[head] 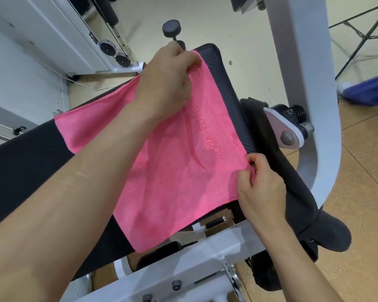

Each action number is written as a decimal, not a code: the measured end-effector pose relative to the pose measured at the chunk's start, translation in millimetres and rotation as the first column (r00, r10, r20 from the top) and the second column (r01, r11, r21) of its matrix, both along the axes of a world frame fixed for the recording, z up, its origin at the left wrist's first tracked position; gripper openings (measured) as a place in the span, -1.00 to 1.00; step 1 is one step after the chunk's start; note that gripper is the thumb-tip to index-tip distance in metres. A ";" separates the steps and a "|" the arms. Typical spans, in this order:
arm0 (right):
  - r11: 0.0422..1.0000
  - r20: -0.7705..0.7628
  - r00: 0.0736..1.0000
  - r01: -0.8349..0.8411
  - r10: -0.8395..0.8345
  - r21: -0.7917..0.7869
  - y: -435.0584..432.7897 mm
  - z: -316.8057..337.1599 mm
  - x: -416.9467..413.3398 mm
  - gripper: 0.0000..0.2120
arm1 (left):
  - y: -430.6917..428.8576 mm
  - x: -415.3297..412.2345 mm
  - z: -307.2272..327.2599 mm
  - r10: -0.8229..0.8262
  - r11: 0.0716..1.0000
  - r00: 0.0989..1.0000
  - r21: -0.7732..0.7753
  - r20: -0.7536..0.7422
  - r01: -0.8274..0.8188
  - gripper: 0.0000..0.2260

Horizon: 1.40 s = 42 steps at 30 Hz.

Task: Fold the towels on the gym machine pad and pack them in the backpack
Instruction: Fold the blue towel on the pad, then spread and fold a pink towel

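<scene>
Pink towel [168, 171] corners pinched by left hand [168, 83] and right hand [260, 188].

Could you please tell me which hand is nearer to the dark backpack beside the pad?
Right. The right hand pinches the pink towel right beside the backpack; the left hand pinches its far corner, with bare pad between them.

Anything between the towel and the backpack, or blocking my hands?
Nothing visible. The left hand and right hand pinch corners of the towel on the pad, and the backpack lies right beside the pad's edge, by the right hand. Whether it is open cannot be seen.
</scene>
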State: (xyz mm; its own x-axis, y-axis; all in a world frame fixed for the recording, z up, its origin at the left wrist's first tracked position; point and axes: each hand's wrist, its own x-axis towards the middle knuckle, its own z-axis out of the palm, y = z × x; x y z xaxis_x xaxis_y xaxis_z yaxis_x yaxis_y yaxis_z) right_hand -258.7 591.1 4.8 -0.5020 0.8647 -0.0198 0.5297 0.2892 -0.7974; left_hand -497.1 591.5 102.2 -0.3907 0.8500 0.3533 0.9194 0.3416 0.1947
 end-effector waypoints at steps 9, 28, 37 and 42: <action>0.953 0.019 1.000 -0.002 -0.004 0.304 -5.8 -8.3 3.4 -0.87 | 3.4 -8.8 12.7 -0.097 0.968 0.992 -0.238 -0.083 0.074 -0.66; 0.892 -0.119 0.890 -0.418 0.440 0.173 -8.2 79.1 -6.1 -0.80 | -212.2 3.2 67.6 -0.191 0.870 0.459 0.366 0.868 -0.331 -0.84; 0.705 -0.339 0.657 -0.709 0.674 0.027 -69.9 189.9 -0.6 -0.93 | -363.5 32.0 94.3 -0.327 0.712 0.433 0.520 0.840 -0.472 -0.72; 0.639 -0.537 0.537 -0.769 0.651 0.006 -88.9 234.4 4.5 -0.95 | -406.5 52.3 106.1 -0.376 0.683 0.424 0.555 0.824 -0.475 -0.69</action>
State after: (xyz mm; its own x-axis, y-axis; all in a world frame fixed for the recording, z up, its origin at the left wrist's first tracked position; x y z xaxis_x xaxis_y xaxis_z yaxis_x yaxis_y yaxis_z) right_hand -254.2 502.2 239.2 -0.9414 0.2175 0.2579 -0.2149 0.2027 -0.9554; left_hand -444.7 185.0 208.3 -0.8417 0.5057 0.1894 0.0774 -0.2341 0.9691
